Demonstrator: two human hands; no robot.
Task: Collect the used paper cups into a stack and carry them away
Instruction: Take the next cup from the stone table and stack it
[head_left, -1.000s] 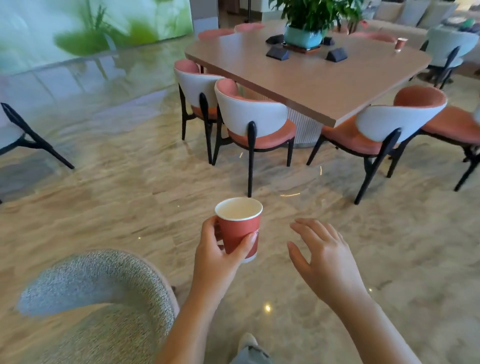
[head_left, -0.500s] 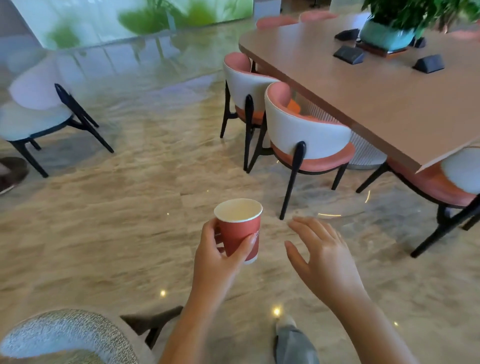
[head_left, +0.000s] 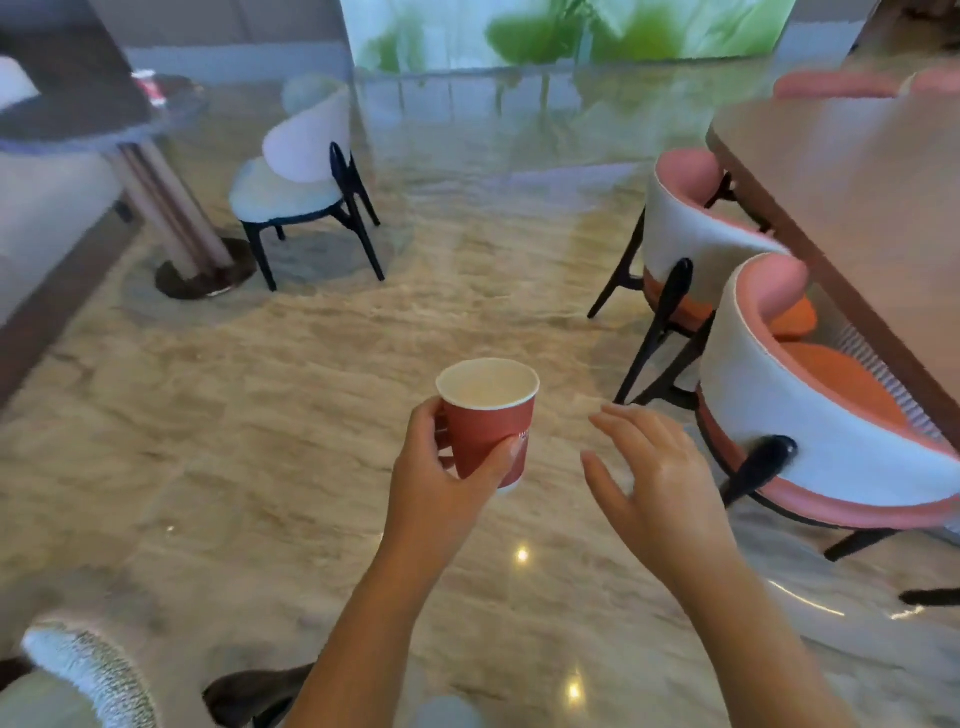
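Head view: marble floor (head_left: 260, 441) spreads wide, a brown table (head_left: 857, 197) at its right edge, a pink-and-white chair (head_left: 810, 415) just beside it. The right hand (head_left: 665, 483) hovers, fingers apart, holding nothing. The left hand (head_left: 431, 483) wraps fingers and thumb round an upright red paper cup (head_left: 483, 436) above the floor.

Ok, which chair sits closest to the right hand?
The nearer pink-and-white chair at lower right, beside the right hand; its twin stands farther along the table, the pale chair across the floor.
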